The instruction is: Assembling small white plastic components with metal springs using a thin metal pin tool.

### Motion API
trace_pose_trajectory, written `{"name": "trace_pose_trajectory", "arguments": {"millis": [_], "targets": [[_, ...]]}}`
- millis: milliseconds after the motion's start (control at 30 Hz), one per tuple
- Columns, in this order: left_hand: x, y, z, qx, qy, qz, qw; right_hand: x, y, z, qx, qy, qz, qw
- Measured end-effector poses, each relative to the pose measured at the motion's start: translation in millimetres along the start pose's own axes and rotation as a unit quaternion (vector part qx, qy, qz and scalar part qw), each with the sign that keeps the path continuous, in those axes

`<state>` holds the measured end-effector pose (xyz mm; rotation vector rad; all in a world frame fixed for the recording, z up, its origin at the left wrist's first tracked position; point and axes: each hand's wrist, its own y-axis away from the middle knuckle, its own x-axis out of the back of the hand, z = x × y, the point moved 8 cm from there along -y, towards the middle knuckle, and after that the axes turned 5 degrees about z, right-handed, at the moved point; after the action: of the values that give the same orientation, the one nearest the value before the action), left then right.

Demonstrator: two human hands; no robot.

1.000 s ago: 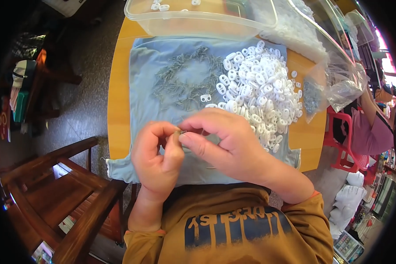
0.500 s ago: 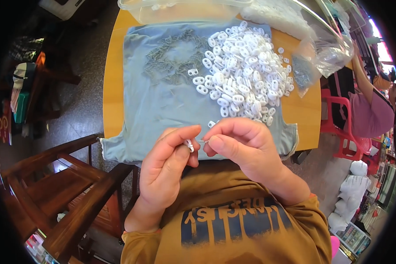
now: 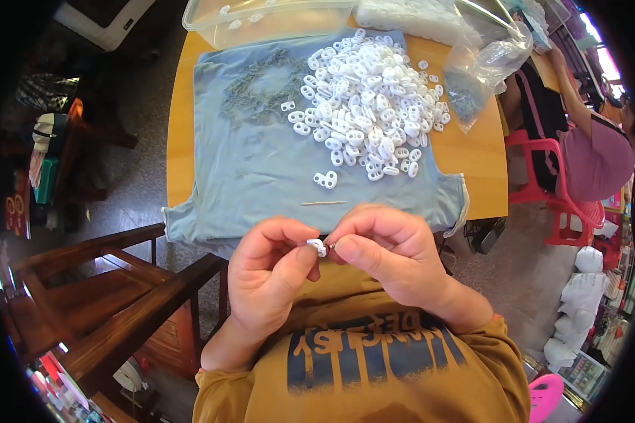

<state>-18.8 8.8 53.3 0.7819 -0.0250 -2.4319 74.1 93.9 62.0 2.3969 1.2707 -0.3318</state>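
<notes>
The left hand (image 3: 271, 271) and the right hand (image 3: 391, 250) meet fingertip to fingertip over the person's chest, just off the near edge of the worktop (image 3: 476, 151). Between them they pinch a small white plastic piece (image 3: 318, 245): the left thumb and forefinger close on it from the 9 o'clock side, and the right thumb and forefinger press in from 3 o'clock, where something small and dark shows at the fingertips, too small to make out. At 12 o'clock from the hands, a thin wooden stick (image 3: 324, 203) lies on a grey-blue cloth (image 3: 247, 169) spread over the worktop. Further out at 12 o'clock, a lone white piece (image 3: 325, 180) sits just short of a big heap of white pieces (image 3: 367, 106). At 11 o'clock from the hands, a loose pile of small grey metal parts (image 3: 257, 88) rests on the cloth. Beyond that stands a clear plastic tub (image 3: 261, 17), and at 1 o'clock a clear plastic bag (image 3: 483, 67) lies on the bare wood. At 3 o'clock from the worktop, another person sits on a red plastic chair (image 3: 554, 183).
</notes>
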Motion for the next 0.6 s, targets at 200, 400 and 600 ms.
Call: {"name": "trace_pose_trajectory", "arguments": {"millis": [200, 400, 600], "targets": [[-5.4, -0.3, 1.6, -0.014, -0.017, -0.012, 1.0, 2.5, 2.2, 3.0, -0.005, 0.011, 0.003, 1.0], [-4.7, -4.0, -0.8, -0.015, -0.034, -0.001, 0.999, 5.1, -2.9, 1.6, 0.025, 0.018, 0.015, 0.999], [1.4, -8.1, -7.6, 0.005, -0.017, 0.01, 1.0, 5.9, -7.9, 0.7, 0.028, 0.024, 0.018, 0.999]]}}
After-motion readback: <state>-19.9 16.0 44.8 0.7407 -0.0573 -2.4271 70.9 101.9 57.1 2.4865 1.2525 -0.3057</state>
